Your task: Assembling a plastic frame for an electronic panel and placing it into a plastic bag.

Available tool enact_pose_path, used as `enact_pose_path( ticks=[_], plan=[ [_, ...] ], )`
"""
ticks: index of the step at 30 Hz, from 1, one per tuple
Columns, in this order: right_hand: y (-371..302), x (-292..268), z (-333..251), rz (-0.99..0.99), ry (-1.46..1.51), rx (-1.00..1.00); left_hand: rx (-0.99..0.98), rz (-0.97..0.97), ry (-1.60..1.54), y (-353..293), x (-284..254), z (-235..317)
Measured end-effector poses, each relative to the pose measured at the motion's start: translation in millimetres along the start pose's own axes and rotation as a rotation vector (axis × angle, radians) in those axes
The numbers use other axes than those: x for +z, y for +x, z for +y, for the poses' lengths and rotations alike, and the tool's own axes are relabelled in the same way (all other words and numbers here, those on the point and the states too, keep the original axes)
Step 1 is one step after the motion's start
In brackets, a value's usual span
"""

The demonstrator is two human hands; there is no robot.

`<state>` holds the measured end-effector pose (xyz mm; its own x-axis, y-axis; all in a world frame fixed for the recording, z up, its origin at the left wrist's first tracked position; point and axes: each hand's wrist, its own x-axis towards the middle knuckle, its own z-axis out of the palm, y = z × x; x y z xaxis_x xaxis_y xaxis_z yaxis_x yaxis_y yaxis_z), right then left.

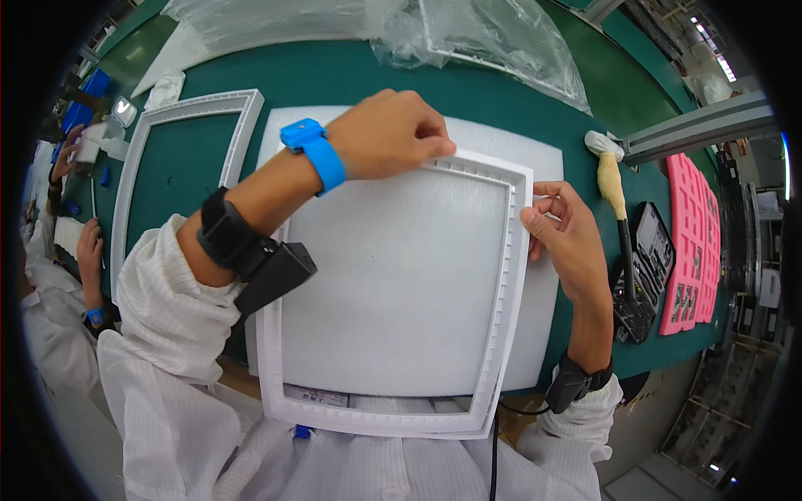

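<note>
A white rectangular plastic frame (504,288) lies over a white foam sheet (547,171), its near edge reaching past the sheet toward my body. My left hand (401,134) crosses over to the far edge, and its closed fingers grip the frame there, left of the far right corner. At the right side, just below that corner, my right hand (568,238) pinches the frame between thumb and fingers; some of those fingertips are hidden behind the rim. My left forearm covers part of the frame's left side.
Another white frame (134,179) lies on the green table (322,73) to the left, close to a co-worker's hand (89,244). Clear plastic wrapping (510,46) spreads along the back. At right are a brush-like tool (622,221), an open case (654,242) and pink trays (689,242).
</note>
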<state>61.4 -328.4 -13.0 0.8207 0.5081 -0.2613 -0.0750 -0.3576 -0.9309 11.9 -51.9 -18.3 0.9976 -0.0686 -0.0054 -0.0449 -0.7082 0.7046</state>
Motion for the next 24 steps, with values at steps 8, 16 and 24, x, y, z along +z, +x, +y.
enact_pose_path(
  ticks=[8, 16, 24],
  plan=[
    [-12.3, 2.4, -0.3, 0.045, -0.012, 0.015, 0.031, 0.076, 0.070, -4.0, 8.1, -2.9],
    [-64.8, 7.9, 2.5, -0.026, -0.188, 0.104, 0.323, 0.145, 0.293, -10.5, 12.2, -15.8],
    [-101.6, -4.8, 2.5, -0.219, -0.145, 0.260, 0.143, 0.275, 0.558, 20.3, 1.2, -30.5]
  ],
)
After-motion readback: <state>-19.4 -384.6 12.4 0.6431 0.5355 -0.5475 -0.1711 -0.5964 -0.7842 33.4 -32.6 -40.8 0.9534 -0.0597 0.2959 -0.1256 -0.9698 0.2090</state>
